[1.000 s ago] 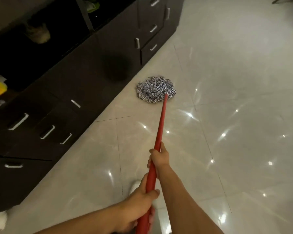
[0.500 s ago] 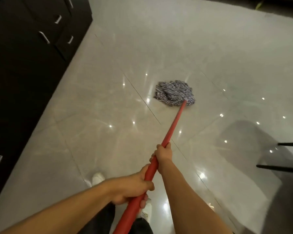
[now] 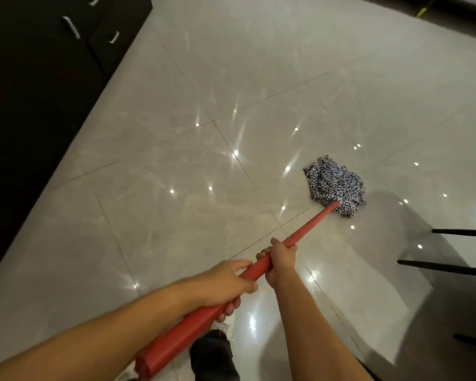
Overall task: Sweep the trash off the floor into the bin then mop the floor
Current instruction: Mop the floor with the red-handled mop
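The glossy tiled floor shows no trash, so this looks like the mopping half. The mop's red handle slants low, laying its striped string head flat on the tiles (near dark chair legs); the right hand wraps the shaft ahead to steer, and the left hand grips behind to drive.

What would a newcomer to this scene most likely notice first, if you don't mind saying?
The long red mop handle runs diagonally up from the bottom centre, gripped by the left hand and, further along, the right hand. It ends in a blue-and-white string mop head lying on the glossy pale tiled floor at centre right. Dark cabinets fill the left edge.
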{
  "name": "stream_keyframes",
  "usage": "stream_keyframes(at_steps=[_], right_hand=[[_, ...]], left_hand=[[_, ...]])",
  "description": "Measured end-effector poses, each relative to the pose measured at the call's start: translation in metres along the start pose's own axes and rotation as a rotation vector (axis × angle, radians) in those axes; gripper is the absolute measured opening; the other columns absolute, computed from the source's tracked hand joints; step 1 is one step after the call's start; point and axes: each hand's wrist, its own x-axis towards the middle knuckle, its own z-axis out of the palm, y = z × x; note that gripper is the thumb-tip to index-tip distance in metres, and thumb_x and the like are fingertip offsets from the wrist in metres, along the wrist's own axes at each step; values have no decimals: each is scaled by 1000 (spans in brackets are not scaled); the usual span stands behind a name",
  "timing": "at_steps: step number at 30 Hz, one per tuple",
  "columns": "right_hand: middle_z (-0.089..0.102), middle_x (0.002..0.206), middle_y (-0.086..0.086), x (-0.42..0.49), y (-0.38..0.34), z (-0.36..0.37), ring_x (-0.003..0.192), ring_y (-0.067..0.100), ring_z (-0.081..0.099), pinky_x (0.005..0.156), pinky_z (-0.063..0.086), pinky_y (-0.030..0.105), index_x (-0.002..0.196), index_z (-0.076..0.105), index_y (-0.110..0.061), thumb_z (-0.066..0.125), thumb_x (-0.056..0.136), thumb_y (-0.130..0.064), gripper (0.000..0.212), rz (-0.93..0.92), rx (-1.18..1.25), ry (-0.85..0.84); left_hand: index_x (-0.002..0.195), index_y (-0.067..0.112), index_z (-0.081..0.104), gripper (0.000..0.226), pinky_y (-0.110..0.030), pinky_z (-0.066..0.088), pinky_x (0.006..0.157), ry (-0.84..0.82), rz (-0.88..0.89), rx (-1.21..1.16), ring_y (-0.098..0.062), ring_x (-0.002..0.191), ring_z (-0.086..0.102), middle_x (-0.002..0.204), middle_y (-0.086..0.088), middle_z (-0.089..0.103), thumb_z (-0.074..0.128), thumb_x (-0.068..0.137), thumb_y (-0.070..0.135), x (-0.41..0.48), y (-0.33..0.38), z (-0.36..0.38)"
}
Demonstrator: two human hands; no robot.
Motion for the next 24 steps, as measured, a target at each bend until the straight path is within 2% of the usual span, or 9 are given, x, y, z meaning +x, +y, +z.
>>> stream_keyframes(at_steps=[5, 11, 14, 17, 20, 24], right_hand=[[44, 65, 7, -32, 23, 73, 49, 17, 44, 42, 47, 27, 143, 30, -21, 47, 100, -2, 50, 12, -88, -113], [44, 63, 7, -90, 105, 174, 50, 18, 44, 44, 48, 27, 136, 35, -20, 47, 101, -3, 40, 20, -353, -305], [45, 60, 7, -120, 157, 213, 45, 18, 46, 45, 49, 29, 132, 36, -23, 48, 100, -3, 39, 32, -513, -416], [46, 62, 8, -150, 204, 248, 46, 18, 48, 48, 50, 31, 130, 37, -23, 49, 99, -2, 40, 29, -663, -542], [47, 62, 8, -184, 240, 278, 47, 18, 49, 48, 51, 31, 136, 35, -26, 52, 98, -3, 47, 51, -776, -663], [49, 61, 7, -223, 286, 301, 46, 15, 49, 47, 49, 29, 150, 24, -37, 53, 97, -1, 71, 85, -843, -778]], left_hand=[[157, 44, 10, 78, -27, 48, 45, 125, 21, -133, -13, 44, 54, 70, -8, 61, 61, 100, 29, -45, -34, -55], [157, 38, 14, 73, -26, 45, 41, 336, 14, -462, -15, 41, 52, 66, -8, 62, 61, 101, 29, -116, -138, -97], [152, 41, 21, 64, -27, 44, 42, 442, 12, -633, -15, 42, 52, 64, -6, 63, 60, 102, 33, -150, -193, -96], [151, 42, 19, 59, -28, 46, 43, 529, 42, -783, -14, 43, 52, 64, -6, 61, 55, 104, 35, -173, -236, -92], [152, 49, 12, 61, -29, 46, 45, 622, 79, -898, -16, 45, 52, 64, -8, 61, 50, 106, 35, -192, -266, -93], [156, 50, 4, 70, -30, 48, 47, 667, 77, -911, -17, 46, 54, 65, -9, 61, 50, 106, 33, -218, -299, -101]])
